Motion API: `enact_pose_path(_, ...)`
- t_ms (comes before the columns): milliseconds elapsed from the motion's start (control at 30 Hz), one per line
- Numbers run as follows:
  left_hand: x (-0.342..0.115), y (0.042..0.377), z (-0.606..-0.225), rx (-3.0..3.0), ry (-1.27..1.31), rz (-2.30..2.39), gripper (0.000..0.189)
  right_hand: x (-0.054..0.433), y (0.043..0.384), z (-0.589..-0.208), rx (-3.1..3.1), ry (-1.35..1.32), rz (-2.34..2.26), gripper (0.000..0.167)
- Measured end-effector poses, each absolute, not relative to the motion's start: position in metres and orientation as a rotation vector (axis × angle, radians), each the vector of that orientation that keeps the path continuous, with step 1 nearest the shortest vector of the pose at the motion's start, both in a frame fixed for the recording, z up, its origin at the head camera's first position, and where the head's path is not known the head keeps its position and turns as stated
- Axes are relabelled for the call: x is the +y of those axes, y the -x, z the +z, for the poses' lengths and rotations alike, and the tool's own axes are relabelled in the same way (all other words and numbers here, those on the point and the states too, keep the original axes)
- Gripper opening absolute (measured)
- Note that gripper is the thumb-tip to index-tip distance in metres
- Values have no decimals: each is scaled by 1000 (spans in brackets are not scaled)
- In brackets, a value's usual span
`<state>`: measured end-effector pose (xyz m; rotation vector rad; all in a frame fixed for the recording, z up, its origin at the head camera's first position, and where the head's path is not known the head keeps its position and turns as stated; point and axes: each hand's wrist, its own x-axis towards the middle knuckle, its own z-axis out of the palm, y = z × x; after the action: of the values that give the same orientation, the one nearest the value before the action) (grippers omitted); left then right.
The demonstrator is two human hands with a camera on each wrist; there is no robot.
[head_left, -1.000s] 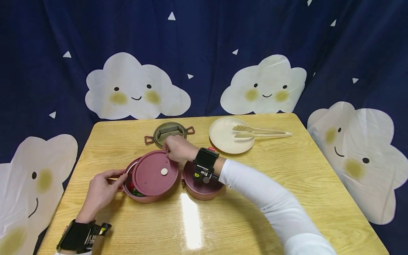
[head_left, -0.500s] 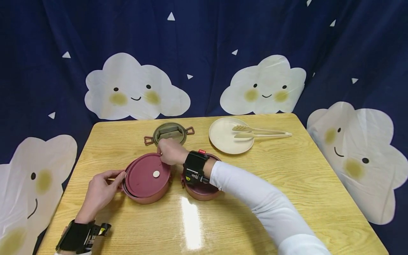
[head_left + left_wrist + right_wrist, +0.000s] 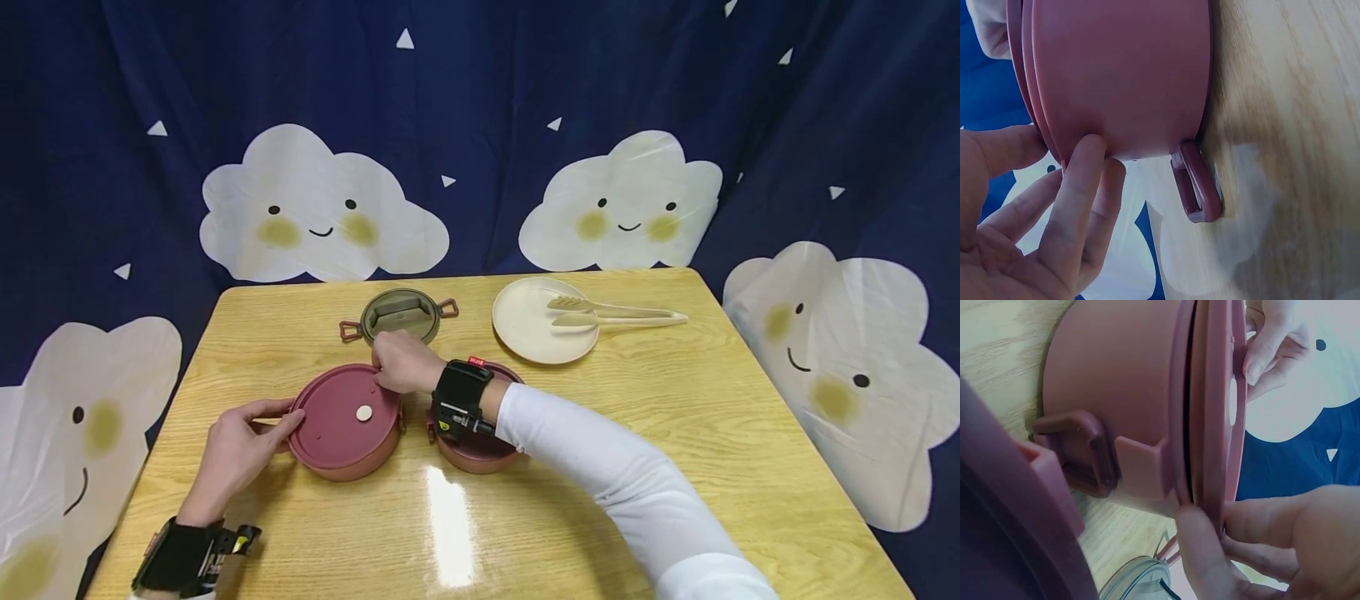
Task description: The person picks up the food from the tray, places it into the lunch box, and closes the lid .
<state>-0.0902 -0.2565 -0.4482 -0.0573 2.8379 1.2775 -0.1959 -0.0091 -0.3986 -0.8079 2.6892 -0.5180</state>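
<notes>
A round pink pot (image 3: 348,472) stands on the left of the table, with a pink lid (image 3: 337,421) over its mouth. The lid has a white button. My left hand (image 3: 243,440) holds the pot's left edge, thumb on the lid and fingers (image 3: 1088,169) against the wall below. At the far right edge my right hand (image 3: 407,363) pinches the lid's rim between thumb and fingers. The right wrist view has a thin dark gap between lid and pot rim on that side. A handle (image 3: 1200,187) hangs low on the pot. The pot's inside is hidden.
A second pink pot (image 3: 478,463) sits right beside the first, partly under my right wrist. Behind them stands an olive-green lidded dish (image 3: 420,317) with brown side handles. A cream plate (image 3: 528,337) holds the ends of beige tongs (image 3: 637,313) at the back right.
The lid has moved left and down from a tilted, half-covering position onto the pot, hiding the red and green contents. My right hand moved left with it; my left thumb now rests over the lid's edge.
</notes>
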Motion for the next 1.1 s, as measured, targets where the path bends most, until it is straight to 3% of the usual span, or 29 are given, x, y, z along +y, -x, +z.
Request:
enact_pose_path(433, -256, 92, -448, 2914, 62, 1236, 41, -16, 195, -402, 2725, 806, -512, 17)
enact_pose_path(1100, -252, 96, -447, 2885, 82, 1182, 36, -21, 191, -400, 2758, 834, -394, 22)
